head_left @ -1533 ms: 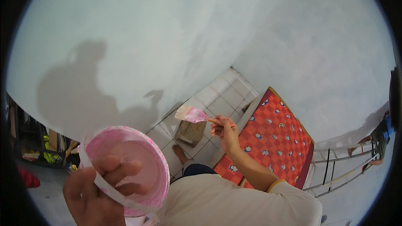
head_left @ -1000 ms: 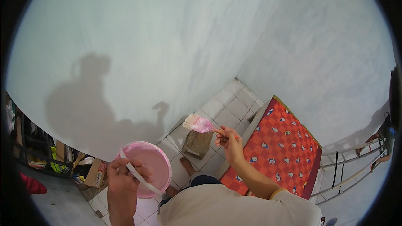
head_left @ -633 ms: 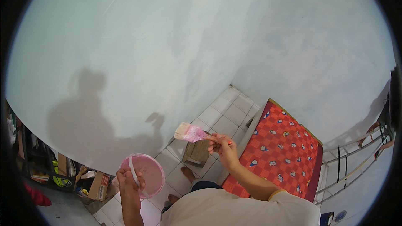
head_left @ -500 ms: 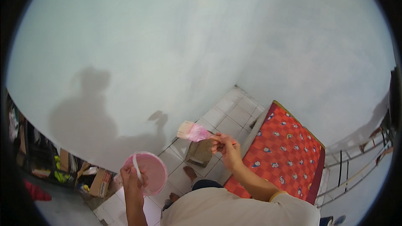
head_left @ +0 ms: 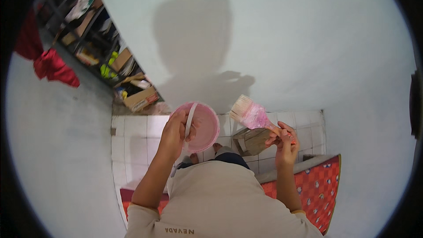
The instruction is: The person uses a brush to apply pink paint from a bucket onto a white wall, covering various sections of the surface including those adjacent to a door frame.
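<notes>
Left hand [head_left: 175, 133] is closed around the white handle [head_left: 190, 120] of a small pink bucket [head_left: 202, 126]; bucket sits just right of the fingers, mouth facing the camera. Right hand [head_left: 284, 143] pinches the handle of a paintbrush [head_left: 250, 113], whose pink-stained bristles point up-left, above and left of the grip, close to the bucket rim but apart from it. Below: white tiled floor [head_left: 136, 134], wooden block [head_left: 253, 140], red patterned mattress [head_left: 324, 189]. Beyond: pale wall [head_left: 286, 39], cluttered shelves [head_left: 88, 26].

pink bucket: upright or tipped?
Tipped. The pink bucket in the left hand shows its round mouth and pink inside to the camera. Whether any paint is inside, cannot tell.
</notes>
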A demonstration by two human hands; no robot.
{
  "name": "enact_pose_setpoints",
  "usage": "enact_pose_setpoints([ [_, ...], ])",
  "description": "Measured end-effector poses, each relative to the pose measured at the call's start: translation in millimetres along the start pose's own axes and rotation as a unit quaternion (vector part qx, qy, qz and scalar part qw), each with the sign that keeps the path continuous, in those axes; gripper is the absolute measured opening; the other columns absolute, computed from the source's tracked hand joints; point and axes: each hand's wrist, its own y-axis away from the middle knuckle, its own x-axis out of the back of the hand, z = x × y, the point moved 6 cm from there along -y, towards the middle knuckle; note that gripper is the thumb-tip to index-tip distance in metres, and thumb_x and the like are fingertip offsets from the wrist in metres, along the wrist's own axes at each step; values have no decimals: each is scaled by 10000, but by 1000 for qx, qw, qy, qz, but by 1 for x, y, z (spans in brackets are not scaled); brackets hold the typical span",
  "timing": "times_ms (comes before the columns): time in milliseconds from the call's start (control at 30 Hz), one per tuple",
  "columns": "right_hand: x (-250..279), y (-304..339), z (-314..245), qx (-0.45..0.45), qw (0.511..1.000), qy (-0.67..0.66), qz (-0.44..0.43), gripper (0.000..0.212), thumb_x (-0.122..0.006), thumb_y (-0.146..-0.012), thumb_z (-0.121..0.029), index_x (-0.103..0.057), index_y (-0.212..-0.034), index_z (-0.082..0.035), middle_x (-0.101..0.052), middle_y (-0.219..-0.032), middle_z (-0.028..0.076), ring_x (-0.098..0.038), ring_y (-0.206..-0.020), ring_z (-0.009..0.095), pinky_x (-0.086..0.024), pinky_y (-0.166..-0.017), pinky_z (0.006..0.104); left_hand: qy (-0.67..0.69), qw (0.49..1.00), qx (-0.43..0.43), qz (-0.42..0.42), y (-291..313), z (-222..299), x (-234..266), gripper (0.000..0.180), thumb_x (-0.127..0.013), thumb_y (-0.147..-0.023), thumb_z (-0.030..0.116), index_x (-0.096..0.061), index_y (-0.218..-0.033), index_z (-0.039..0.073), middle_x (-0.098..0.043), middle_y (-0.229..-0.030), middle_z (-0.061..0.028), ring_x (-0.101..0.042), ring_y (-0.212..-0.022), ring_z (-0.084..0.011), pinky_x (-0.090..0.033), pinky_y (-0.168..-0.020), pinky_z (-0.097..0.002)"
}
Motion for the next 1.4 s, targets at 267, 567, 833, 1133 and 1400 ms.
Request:
enact_pose_setpoints([
  [267,-55,-47,-3,-13,975,59,-214,274,-561,-1009,-149,-606,-1167,70,-685,-871,144,-684,-700,188,-576,-621,311,17,989,-89,119,18,21,1,368,-336,-1045,308,-568,-1077,24,-629,-810,-71,-489,-572,-124,-349,-526,-267],
  [567,-164,-59,2,86,831,165,-524,239,-585,-981,-81,-616,-1204,-1,-670,-962,109,-678,-743,189,-545,-644,302,63,948,-159,269,40,15,10,385,-307,-1037,358,-526,-1141,58,-587,-821,-20,-498,-626,-103,-338,-536,-258],
  [833,-293,12,119,273,478,344,-760,247,-600,-922,-242,-624,-1111,-85,-663,-1034,158,-660,-912,360,-530,-744,475,133,911,-201,336,43,-5,30,382,-357,-1021,468,-532,-1016,128,-558,-821,-6,-494,-673,-125,-366,-632,-274],
  [1133,-362,116,207,-231,508,194,-807,180,-559,-942,-232,-623,-1049,-102,-632,-743,50,-629,-651,193,-513,-582,324,206,852,-215,431,98,-20,84,335,-383,-1032,442,-512,-995,135,-547,-846,4,-486,-727,-116,-367,-662,-278],
  [1400,-408,181,220,-257,471,179,-824,135,-552,-917,-205,-624,-979,-109,-610,-699,25,-600,-599,166,-495,-542,298,264,816,-234,458,143,-15,136,296,-420,-1035,422,-463,-1079,132,-553,-896,-9,-518,-755,-127,-384,-667,-285],
])
